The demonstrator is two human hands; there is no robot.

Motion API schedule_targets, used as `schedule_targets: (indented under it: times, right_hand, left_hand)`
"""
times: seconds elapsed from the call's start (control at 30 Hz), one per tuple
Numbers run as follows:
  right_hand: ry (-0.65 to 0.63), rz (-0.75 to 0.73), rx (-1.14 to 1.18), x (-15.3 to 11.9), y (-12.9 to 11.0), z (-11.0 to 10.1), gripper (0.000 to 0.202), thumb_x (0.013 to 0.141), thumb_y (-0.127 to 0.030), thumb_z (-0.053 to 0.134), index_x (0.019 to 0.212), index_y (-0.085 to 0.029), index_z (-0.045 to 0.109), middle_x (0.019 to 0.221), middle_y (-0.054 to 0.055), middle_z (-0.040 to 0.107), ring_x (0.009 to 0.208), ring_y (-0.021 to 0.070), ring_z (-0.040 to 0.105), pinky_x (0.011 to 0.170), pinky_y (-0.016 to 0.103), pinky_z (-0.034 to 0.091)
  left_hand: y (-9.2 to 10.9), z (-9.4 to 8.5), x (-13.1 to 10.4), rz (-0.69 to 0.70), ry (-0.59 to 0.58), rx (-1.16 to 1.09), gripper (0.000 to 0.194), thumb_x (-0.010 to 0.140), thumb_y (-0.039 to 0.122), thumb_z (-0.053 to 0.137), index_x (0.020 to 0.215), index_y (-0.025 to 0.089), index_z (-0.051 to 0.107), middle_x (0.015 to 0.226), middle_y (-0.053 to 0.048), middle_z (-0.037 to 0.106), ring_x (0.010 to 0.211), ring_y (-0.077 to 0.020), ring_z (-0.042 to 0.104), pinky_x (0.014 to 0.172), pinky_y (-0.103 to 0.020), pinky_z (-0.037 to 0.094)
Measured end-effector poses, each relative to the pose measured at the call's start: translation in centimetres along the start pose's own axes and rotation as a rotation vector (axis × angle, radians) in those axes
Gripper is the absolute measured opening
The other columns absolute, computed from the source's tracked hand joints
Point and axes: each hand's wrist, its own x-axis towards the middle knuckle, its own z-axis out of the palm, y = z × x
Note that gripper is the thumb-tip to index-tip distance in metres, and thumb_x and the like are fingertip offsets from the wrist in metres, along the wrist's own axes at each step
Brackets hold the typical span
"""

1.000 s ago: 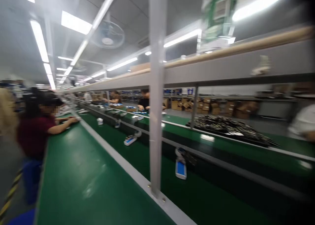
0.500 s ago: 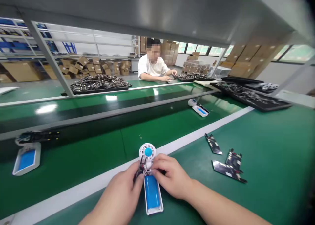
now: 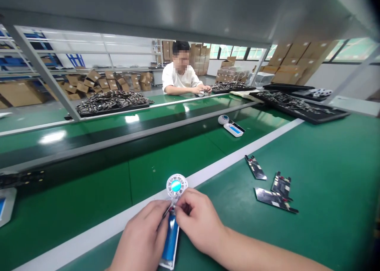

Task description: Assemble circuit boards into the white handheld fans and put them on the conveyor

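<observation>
A white handheld fan point(image 3: 169, 247) lies half-assembled in front of me, its round head point(image 3: 177, 186) pointing away and a blue battery point(image 3: 170, 239) showing in the open handle. My left hand point(image 3: 145, 231) is closed at the fan's neck, pinching a thin dark circuit board point(image 3: 167, 211) seen edge-on. From the other side my right hand point(image 3: 200, 219) pinches at the neck, close to small red and white wiring; what its fingertips hold is hidden. To the right lie several loose circuit boards point(image 3: 275, 199) on the green bench.
Two other open fan units rest on the green belt, one unit point(image 3: 233, 129) further off and another unit point(image 3: 8, 203) at the left edge. Trays of parts point(image 3: 113, 104) and a black tray point(image 3: 314, 114) stand beyond. A co-worker point(image 3: 181, 75) sits opposite. A grey shelf point(image 3: 178, 14) hangs overhead.
The fan handle has swung slightly left, and my left hand covers more of it. Both hands stay at the neck. The view has shifted, moving the belt's fan units leftward.
</observation>
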Motion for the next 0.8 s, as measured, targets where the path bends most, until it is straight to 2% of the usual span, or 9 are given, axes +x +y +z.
schedule_targets:
  times: [0.23, 0.5, 0.7, 0.8]
  right_hand:
    - [0.005, 0.027, -0.014, -0.01, -0.19, 0.0, 0.02, 0.071, -0.004, 0.055, 0.061, -0.02, 0.05, 0.068, -0.002, 0.057, 0.063, 0.0131, 0.054, 0.059, 0.024, 0.039]
    - [0.014, 0.009, -0.07, -0.22, -0.39, -0.04, 0.023, 0.07, -0.003, 0.054, 0.059, -0.019, 0.042, 0.064, -0.004, 0.052, 0.06, 0.011, 0.05, 0.056, 0.023, 0.034]
    - [0.007, -0.144, -0.083, -0.4, -0.23, -0.34, 0.021, 0.083, -0.008, 0.053, 0.066, -0.02, 0.047, 0.073, -0.001, 0.058, 0.067, 0.013, 0.055, 0.062, 0.024, 0.039]
    - [0.01, -0.183, -0.084, -0.4, -0.1, -0.36, 0.021, 0.085, -0.009, 0.051, 0.067, -0.02, 0.051, 0.074, 0.001, 0.06, 0.069, 0.0143, 0.056, 0.062, 0.025, 0.041]
  left_hand:
    - [-0.23, 0.33, -0.02, 0.122, 0.037, 0.084, 0.028, 0.096, 0.019, 0.044, 0.116, 0.021, 0.063, 0.108, -0.007, 0.073, 0.093, -0.0173, 0.072, 0.083, -0.025, 0.061]
    - [-0.88, 0.26, -0.2, 0.324, 0.07, 0.214, 0.034, 0.092, 0.012, 0.042, 0.12, 0.015, 0.061, 0.107, -0.011, 0.072, 0.092, -0.0194, 0.072, 0.078, -0.027, 0.062]
    - [-0.59, -0.23, 0.32, 0.283, 0.055, 0.115, 0.028, 0.095, 0.015, 0.045, 0.116, 0.017, 0.063, 0.104, -0.009, 0.072, 0.089, -0.0167, 0.071, 0.08, -0.024, 0.061]
    - [-0.45, -0.37, 0.46, 0.265, 0.035, 0.073, 0.029, 0.095, 0.015, 0.046, 0.118, 0.019, 0.063, 0.103, -0.008, 0.072, 0.088, -0.0166, 0.071, 0.078, -0.024, 0.061]
